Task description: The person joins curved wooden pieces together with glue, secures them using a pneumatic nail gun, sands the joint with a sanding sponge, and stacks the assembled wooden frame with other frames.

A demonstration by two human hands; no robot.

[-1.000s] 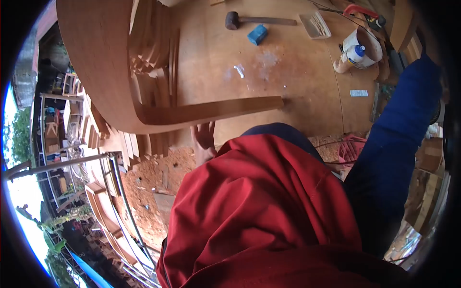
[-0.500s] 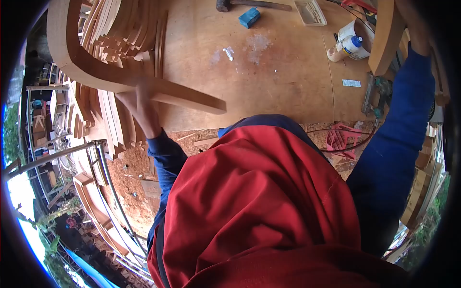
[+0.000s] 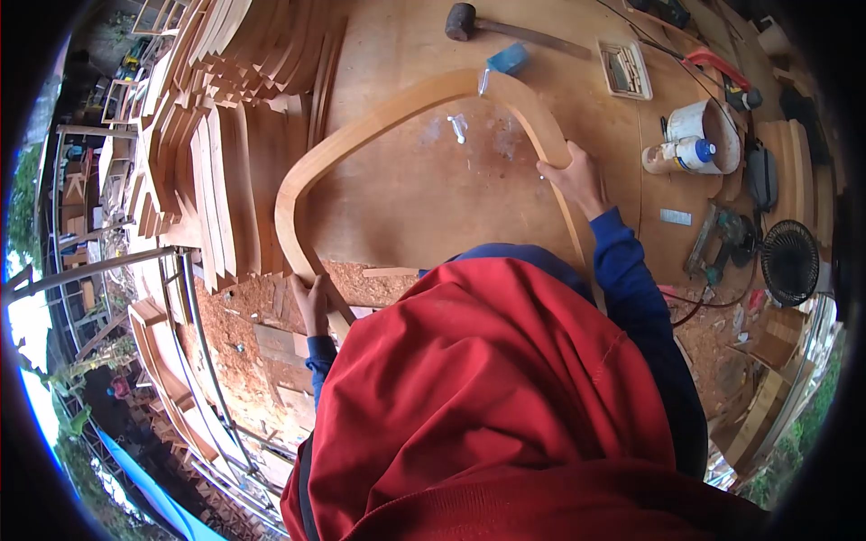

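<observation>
A large curved wooden frame (image 3: 383, 115) lies across the workbench (image 3: 406, 203), bowed away from me, with both its ends toward my body. My left hand (image 3: 312, 305) is closed round its left leg near the bench's front edge. On the right leg, my right hand (image 3: 580, 180) grips the wood, thumb on the inner side. A blue block (image 3: 508, 59) touches or nearly touches the top of the curve, where a pale mark or gap shows. The lower ends are partly hidden by my red clothing.
Stacked curved wooden pieces (image 3: 230, 180) stand at the left. Beyond the frame lies a mallet (image 3: 532, 36). To the right are a tray of small sticks (image 3: 624, 70), a white bucket (image 3: 699, 122), a glue bottle (image 3: 677, 156), a power tool (image 3: 717, 239) and a black fan (image 3: 789, 261).
Two curved pieces, earlier apart at left and right, now form one arch before me. My left hand has moved down and nearer; my right hand has come inward from the far right.
</observation>
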